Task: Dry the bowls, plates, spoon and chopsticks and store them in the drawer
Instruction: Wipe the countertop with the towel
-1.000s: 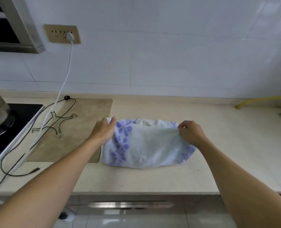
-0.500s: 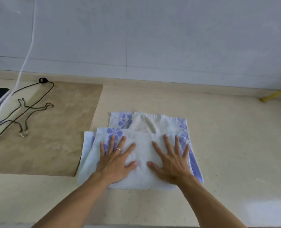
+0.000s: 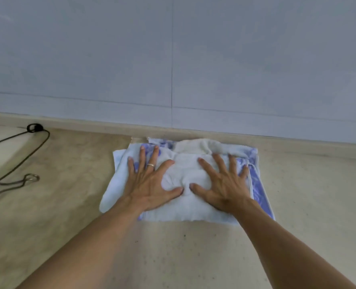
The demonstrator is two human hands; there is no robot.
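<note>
Both palms flat on folded towel (image 3: 185, 184), fingers spread, gripping nothing: left hand (image 3: 150, 184) and right hand (image 3: 223, 184) equally near. Towel on desk (image 3: 193, 257), long axis left-right, far edge apparently at wall. No dishes or drawer in view.

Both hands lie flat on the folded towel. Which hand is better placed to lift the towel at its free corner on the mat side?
Probably the left hand. It presses the towel on the side nearest the mat, beside that corner. The right hand lies on the far side and would have to cross over.
</note>
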